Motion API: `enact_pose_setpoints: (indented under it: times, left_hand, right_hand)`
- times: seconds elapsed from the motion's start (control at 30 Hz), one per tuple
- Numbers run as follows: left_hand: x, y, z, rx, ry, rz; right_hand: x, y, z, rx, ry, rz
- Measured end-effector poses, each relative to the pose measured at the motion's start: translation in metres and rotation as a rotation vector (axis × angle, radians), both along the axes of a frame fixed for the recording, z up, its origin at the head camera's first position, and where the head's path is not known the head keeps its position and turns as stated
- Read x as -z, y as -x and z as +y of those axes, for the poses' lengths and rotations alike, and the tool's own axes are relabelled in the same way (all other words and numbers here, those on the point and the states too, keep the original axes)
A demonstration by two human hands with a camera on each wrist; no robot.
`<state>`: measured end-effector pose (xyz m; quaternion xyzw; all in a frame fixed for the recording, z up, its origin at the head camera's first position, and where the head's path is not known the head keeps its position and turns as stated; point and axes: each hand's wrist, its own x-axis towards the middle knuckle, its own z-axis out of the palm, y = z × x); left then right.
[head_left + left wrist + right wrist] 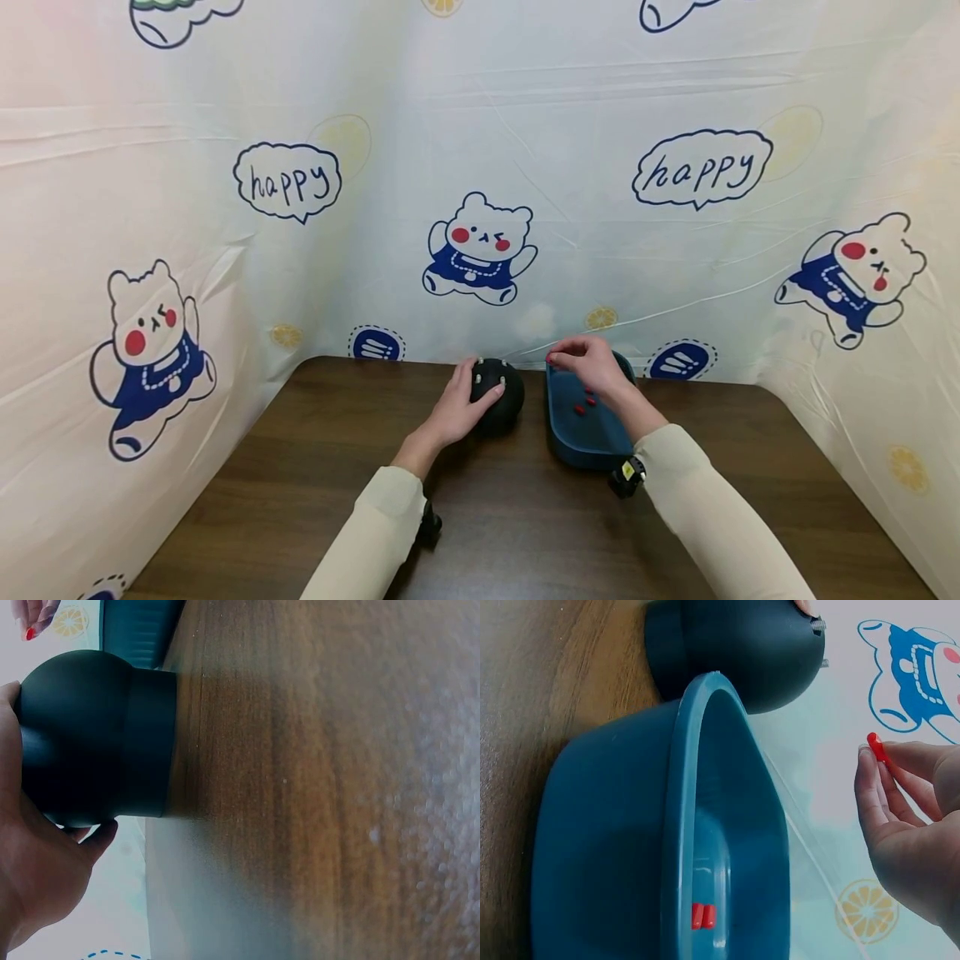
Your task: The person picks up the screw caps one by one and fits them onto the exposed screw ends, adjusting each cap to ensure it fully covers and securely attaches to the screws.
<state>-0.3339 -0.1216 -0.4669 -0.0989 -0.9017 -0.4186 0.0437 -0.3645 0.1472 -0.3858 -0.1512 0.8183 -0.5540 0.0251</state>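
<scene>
A black ball-shaped object (497, 408) on a short cylindrical base stands on the table, with several small metal threaded studs (818, 625) on its top. My left hand (459, 406) holds it from the left, thumb and fingers spread around its rounded side. Off to its right, my right hand (592, 364) pinches a small red cylindrical piece (876, 746) between thumb and fingertips, above the blue bin's far left rim. Inside that blue bin (588, 459) lie several more small red pieces (580, 410), partly hidden by its wall in the right wrist view.
The brown wooden table (517, 533) meets a patterned cloth (480, 125) hanging behind it and along both sides. The bin sits close beside the black object, near the table's back edge. A small black camera (628, 477) is strapped to the right wrist.
</scene>
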Motion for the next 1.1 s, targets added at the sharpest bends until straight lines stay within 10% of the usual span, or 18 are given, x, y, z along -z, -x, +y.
enact_pose_setpoints:
  times: [1.1]
  left_hand:
    - [-0.002,-0.002,0.0,-0.001,-0.003,-0.001]
  right_hand:
    - [-0.002,0.004,-0.054,0.002,-0.212,0.47]
